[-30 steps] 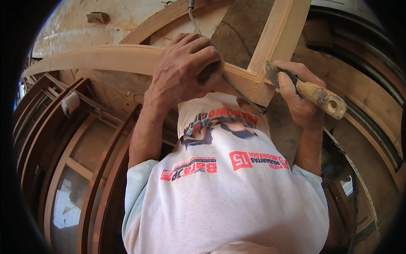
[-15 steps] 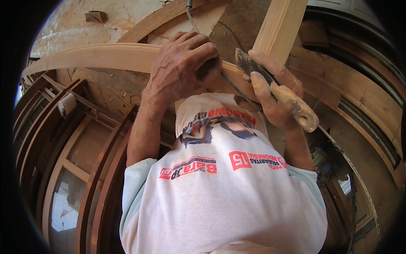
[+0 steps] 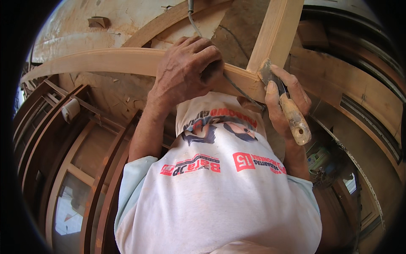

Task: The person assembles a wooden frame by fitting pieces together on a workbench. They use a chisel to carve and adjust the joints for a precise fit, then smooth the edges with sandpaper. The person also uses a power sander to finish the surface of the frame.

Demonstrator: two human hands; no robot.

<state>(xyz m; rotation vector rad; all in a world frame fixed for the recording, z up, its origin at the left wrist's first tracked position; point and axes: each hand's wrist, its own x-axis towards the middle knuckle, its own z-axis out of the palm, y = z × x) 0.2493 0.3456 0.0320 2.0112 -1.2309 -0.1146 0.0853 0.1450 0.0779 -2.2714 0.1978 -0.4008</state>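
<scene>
My right hand (image 3: 292, 93) grips a putty knife (image 3: 295, 120) by its worn wooden handle, which has a hole at its end. Its dark, stained blade points up and away, with the tip at the corner where a straight wooden bar (image 3: 277, 38) meets a curved wooden rail (image 3: 105, 59). Over the rail, left of that joint, lies my left hand (image 3: 188, 65) with its fingers curled in. Shadow fills the hollow between thumb and fingers, so whatever they hold is hidden.
A grey cable (image 3: 195, 23) runs behind my left hand. Dark wooden frames (image 3: 97, 186) stand at the left, beside a white cup-like thing (image 3: 70, 110). A small wood block (image 3: 98, 22) lies on the far board. Wide planks (image 3: 351, 80) are at the right.
My right hand has moved the putty knife rightward and turned it more upright, bringing its blade to the joint. My left hand stays curled, shifted slightly in view.
</scene>
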